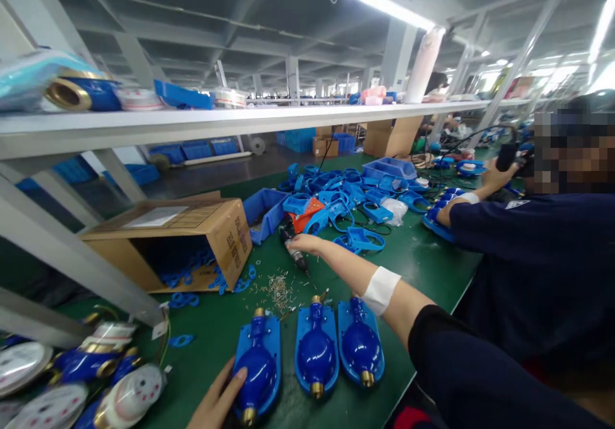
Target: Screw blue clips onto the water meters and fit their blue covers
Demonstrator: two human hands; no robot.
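On green bench (413,256), near edge: left blue unit (257,370), glossy body with brass ends on flat plate, lying beside middle unit (316,352) and right unit (360,346). Left hand (219,394) touching its left side, fingers half-bent, thumb apart; firmness of grip not showing. Unit probably handling heavy, stiff, paint slippery; best hold: plate edges or brass neck. Farther: small metal screws (279,291) lying scattered. Beyond: right hand (305,243) lying at black driver (298,260), fingers' closure not showing. Farthest: blue frames (353,189) lying heaped.
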